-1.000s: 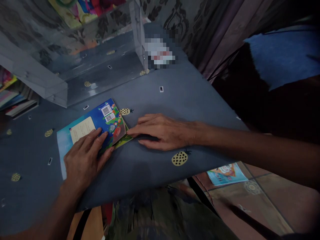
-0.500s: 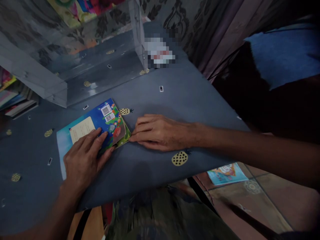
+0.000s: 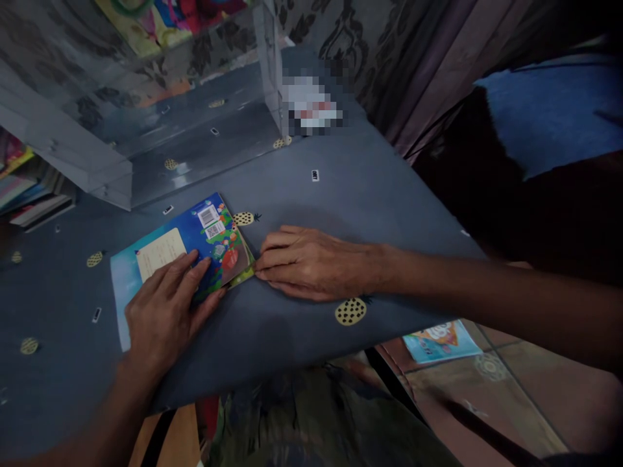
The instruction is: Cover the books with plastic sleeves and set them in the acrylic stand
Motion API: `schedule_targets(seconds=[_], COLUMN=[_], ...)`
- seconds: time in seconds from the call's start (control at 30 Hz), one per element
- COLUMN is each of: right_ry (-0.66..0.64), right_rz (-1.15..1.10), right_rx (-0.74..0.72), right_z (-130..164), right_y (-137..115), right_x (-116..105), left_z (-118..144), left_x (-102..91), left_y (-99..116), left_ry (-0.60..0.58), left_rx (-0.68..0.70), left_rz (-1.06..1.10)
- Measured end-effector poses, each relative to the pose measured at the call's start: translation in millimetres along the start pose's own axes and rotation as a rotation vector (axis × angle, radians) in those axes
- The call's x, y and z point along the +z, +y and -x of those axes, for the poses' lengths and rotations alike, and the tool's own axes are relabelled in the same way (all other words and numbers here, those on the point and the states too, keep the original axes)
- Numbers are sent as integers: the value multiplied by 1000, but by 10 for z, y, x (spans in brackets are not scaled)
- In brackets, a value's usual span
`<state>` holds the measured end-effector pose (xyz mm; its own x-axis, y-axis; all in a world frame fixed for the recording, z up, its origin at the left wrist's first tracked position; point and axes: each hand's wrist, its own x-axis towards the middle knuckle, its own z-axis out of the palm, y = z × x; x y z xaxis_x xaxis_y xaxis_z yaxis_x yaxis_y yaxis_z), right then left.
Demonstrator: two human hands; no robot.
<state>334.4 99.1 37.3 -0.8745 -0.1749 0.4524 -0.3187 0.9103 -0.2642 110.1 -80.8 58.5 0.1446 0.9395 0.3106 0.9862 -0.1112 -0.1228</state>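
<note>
A thin blue picture book (image 3: 195,240) lies back cover up on a blue-grey sheet of wrapping paper (image 3: 311,201) printed with pineapples. My left hand (image 3: 163,314) lies flat on the book's near half, fingers spread, pressing it down. My right hand (image 3: 304,263) rests palm down on the paper just right of the book, fingertips against the book's right edge where a green page corner sticks out. Neither hand grips anything.
A clear acrylic box (image 3: 146,110) stands at the back left. Stacked books (image 3: 29,194) lie at the far left edge. Another colourful booklet (image 3: 440,340) lies on the tiled floor at the lower right. A patterned curtain hangs behind.
My right hand has drawn in leftwards so its fingertips now meet the book's right edge. The left hand has stayed pressed on the book.
</note>
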Motion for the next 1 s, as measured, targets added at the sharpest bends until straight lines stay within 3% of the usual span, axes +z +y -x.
schedule_targets(seconds=[0.17, 0.33, 0.67, 0.87, 1.0], right_ry=[-7, -8, 132, 9, -4], right_rz=[30, 6, -75, 69, 133], right_rx=[-5, 12, 104, 78, 77], right_z=[9, 9, 21, 19, 1], right_y=[-2, -8, 14, -12, -33], right_x=[7, -12, 9, 11, 4], left_z=[-1, -17, -33, -37, -29], left_x=[9, 36, 37, 27, 23], left_y=[12, 91, 138, 158, 175], left_ry=[-39, -58, -122, -109, -109], left_rx=[-5, 125, 153, 136, 120], left_rz=[32, 62, 44, 74, 118])
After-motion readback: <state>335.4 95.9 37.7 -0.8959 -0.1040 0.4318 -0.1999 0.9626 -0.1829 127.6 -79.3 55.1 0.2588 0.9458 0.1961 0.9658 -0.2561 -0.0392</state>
